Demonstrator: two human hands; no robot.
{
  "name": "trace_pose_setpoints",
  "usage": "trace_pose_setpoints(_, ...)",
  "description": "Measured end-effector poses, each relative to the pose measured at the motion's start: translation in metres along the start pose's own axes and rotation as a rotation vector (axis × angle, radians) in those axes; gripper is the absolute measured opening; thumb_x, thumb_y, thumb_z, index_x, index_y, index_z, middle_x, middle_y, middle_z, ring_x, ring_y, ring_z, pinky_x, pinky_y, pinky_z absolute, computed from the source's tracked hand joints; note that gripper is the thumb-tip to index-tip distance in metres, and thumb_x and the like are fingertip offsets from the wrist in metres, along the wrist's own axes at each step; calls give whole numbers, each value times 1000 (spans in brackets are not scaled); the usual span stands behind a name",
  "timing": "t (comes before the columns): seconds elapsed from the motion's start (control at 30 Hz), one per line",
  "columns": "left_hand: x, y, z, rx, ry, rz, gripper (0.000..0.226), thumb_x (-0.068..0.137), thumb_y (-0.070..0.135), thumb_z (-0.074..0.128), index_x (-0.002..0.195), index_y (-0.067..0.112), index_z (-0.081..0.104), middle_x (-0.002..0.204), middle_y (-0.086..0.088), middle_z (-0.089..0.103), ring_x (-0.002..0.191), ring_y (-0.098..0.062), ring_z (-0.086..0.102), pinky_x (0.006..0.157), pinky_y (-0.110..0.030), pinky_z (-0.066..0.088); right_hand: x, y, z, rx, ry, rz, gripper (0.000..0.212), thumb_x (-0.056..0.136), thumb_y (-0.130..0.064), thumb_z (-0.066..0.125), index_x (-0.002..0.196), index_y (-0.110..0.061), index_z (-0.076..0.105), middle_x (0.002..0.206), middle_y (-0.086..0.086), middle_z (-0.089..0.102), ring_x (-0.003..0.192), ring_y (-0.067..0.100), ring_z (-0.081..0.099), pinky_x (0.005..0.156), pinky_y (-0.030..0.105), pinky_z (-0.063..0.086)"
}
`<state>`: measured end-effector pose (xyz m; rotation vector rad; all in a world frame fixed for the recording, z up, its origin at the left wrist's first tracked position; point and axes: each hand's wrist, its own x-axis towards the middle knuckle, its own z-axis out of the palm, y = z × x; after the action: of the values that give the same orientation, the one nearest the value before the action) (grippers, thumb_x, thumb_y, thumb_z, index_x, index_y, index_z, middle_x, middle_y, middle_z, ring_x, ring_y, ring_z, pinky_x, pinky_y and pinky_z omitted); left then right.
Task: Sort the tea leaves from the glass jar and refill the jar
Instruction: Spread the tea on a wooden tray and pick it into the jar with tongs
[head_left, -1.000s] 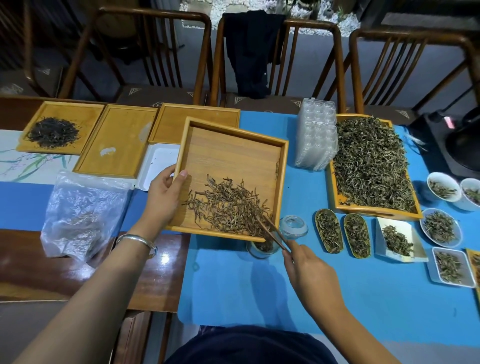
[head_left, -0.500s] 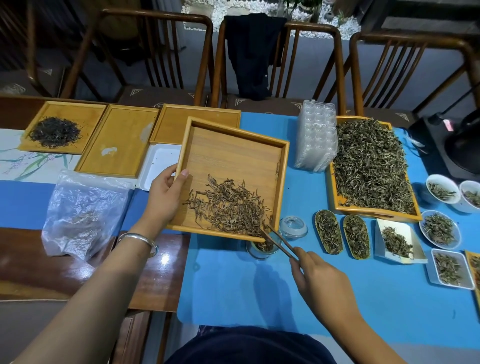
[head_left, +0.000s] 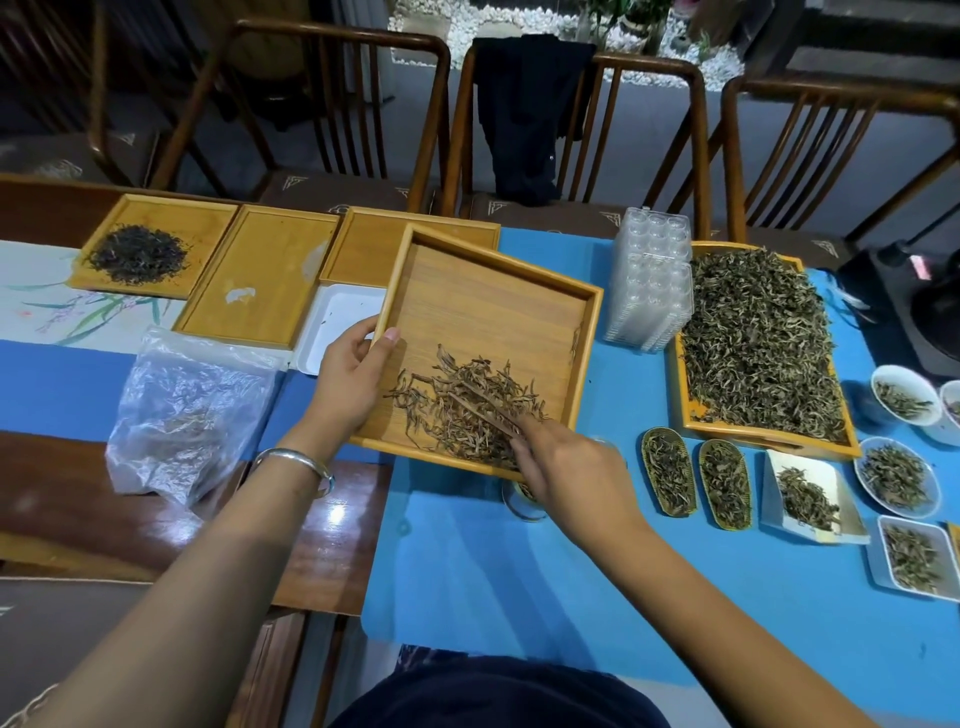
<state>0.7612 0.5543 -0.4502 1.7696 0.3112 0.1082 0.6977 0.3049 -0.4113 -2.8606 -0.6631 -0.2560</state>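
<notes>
Blue mat (head_left: 519, 587) over wooden table. Wooden tray (head_left: 488, 312) tilted above mat; brown tea leaves (head_left: 467, 405) heaped at near edge. Left hand (head_left: 348, 384) gripping tray's left rim, thumb inside. Right hand (head_left: 566, 467) pinching tweezers (head_left: 483, 410) in leaves. Glass jar (head_left: 522, 501) under tray's near edge, mostly hidden.

1. Upper left of the frame, a tray (head_left: 156, 249) with a dark leaf heap.
2. Beside it, a bare tray (head_left: 260, 275).
3. Left of centre, a crumpled plastic bag (head_left: 187, 410).
4. Upper centre, a dark cloth (head_left: 530, 109) draped over a chair (head_left: 691, 130).
5. Right of centre, stacked clear plastic packs (head_left: 649, 280).
6. Right edge, a big heaped tray (head_left: 685, 415), small dishes (head_left: 898, 478) below it.
</notes>
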Motion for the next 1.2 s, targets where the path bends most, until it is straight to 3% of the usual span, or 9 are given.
trace_pose_setpoints(0.17,-2,0,-2,-18,0,-11,25,101,30,53,122,18,62,93,-2,75,80,-15,71,72,-30,58,-18,10,5,26,-22,17,16,85,-23,70,97,-12,68,70,1,65,48,25,60,33,27,36)
trace_pose_setpoints(0.4,2,-2,-2,-1,-6,5,21,101,29,53,119,20,62,92,7,73,78,-3,71,66,-19,56,-41,22,3,7,-109,76,23,85,-27,69,104,-14,69,69,0,67,47,25,61,32,27,38)
trace_pose_setpoints(0.5,5,-3,-1,20,3,0,23,101,31,54,119,21,62,96,6,72,85,-8,70,73,-24,54,-52,28,2,46,-160,113,26,90,-29,61,113,-17,66,77,1,68,57,26,65,38,31,42)
trace_pose_setpoints(0.63,7,-7,-2,24,7,-11,23,100,34,55,118,23,63,90,9,74,80,-4,71,69,-23,53,-62,33,1,216,-201,219,26,95,-32,51,118,-24,60,90,1,69,72,25,67,51,35,48)
trace_pose_setpoints(0.97,9,-7,-2,40,5,-14,28,100,34,55,122,19,62,90,8,74,79,-3,72,68,-23,54,-91,44,-8,292,-266,332,16,93,-33,55,99,-21,64,77,-3,66,66,16,61,53,36,50)
trace_pose_setpoints(1.2,12,-4,-5,48,-14,-30,36,100,36,54,129,14,59,99,-1,74,91,-19,71,82,-41,57,-85,44,-23,295,-205,328,12,89,-25,63,99,-22,67,70,-9,65,58,13,60,46,28,42)
